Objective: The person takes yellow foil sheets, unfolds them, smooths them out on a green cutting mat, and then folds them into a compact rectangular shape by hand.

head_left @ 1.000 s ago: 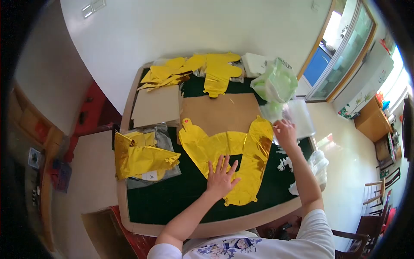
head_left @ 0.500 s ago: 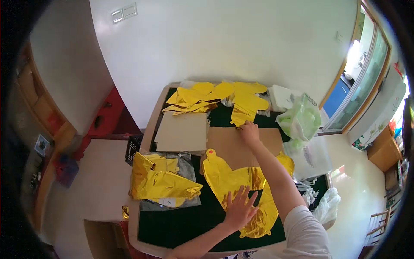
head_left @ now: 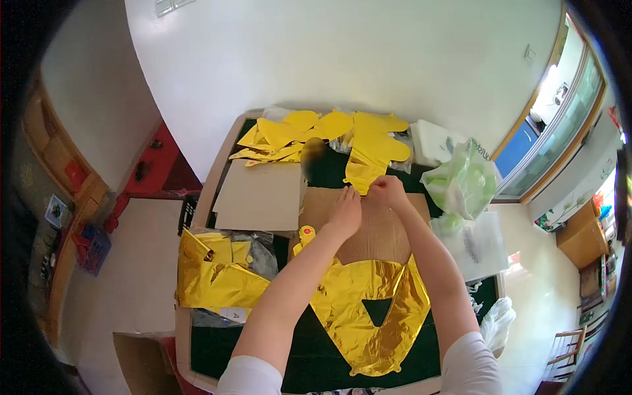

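Green-topped counter [head_left: 217, 347] against a wall. Near its front, a large gold foil letter A [head_left: 349, 316] — flat, partly over brown cardboard [head_left: 368, 227]. Left hand [head_left: 347, 212] and right hand [head_left: 388, 191], fingers bunched, meet another foil piece's lower end [head_left: 362, 174]; grip unclear. Left, a bagged label [head_left: 233, 314] reads "A".

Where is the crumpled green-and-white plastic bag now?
In the head view, the bag is on the table's far right, beside the flat white packet.
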The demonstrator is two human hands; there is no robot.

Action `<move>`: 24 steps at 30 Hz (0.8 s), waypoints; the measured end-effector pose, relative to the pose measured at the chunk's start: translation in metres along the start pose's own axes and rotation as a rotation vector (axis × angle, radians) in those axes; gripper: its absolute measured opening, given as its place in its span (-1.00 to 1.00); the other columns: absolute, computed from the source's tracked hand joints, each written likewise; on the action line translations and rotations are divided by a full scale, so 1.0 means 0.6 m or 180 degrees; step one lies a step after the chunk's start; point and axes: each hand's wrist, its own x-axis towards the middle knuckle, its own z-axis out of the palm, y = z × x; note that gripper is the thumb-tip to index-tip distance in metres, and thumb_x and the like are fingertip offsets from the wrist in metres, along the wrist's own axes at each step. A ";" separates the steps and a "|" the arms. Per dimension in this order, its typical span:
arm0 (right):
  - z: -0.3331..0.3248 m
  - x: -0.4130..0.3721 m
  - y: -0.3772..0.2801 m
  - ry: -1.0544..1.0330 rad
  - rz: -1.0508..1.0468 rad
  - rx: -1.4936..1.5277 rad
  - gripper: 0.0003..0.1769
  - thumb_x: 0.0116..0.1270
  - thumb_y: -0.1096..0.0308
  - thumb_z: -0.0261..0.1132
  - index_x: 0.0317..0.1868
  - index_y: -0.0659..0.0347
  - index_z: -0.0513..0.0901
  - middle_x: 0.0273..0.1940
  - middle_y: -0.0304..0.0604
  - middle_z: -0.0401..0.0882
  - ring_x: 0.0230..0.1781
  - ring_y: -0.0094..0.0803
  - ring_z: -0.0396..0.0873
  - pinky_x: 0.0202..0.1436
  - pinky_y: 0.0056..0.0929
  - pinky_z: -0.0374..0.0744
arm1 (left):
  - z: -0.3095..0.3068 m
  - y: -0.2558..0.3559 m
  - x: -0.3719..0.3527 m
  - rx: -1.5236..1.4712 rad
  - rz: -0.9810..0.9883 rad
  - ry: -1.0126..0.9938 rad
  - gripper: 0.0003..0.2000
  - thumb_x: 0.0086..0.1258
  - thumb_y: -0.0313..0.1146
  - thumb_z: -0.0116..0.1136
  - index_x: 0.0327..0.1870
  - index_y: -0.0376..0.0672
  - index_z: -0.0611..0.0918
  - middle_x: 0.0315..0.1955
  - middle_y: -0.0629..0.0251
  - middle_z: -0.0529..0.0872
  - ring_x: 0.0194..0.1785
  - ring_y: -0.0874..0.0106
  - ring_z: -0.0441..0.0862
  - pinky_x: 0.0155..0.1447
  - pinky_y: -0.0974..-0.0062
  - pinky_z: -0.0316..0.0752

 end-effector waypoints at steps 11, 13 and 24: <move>0.015 -0.003 -0.014 0.0131 -0.0232 0.0251 -0.82 0.07 0.43 0.45 -0.40 0.34 0.62 -0.44 -0.05 0.60 -0.41 -0.30 0.57 -0.30 -0.36 0.52 | 0.026 -0.037 0.035 -0.0487 0.0246 0.0987 -0.71 0.38 -0.47 -0.03 0.08 -0.36 0.51 0.12 -0.04 0.53 0.26 0.07 0.42 0.32 0.21 0.35; 0.002 0.006 -0.013 0.0017 0.0050 0.0357 -0.79 0.10 0.43 0.45 -0.49 0.34 0.57 -0.50 -0.10 0.58 -0.47 -0.42 0.54 -0.36 -0.37 0.49 | 0.008 -0.032 0.037 -0.0398 0.0374 0.0811 -0.70 0.38 -0.44 0.00 0.10 -0.34 0.51 0.15 -0.02 0.52 0.27 0.07 0.42 0.33 0.21 0.35; -0.325 0.163 -0.138 0.2012 -0.1266 -0.0014 -0.73 0.28 0.22 0.35 -0.39 0.24 0.52 -0.55 -0.29 0.41 -0.46 -0.59 0.34 -0.35 -0.49 0.39 | 0.035 -0.022 0.063 -0.0051 0.0264 0.0273 -0.64 0.41 -0.31 0.04 0.17 -0.24 0.48 0.18 0.00 0.50 0.28 0.10 0.43 0.35 0.22 0.33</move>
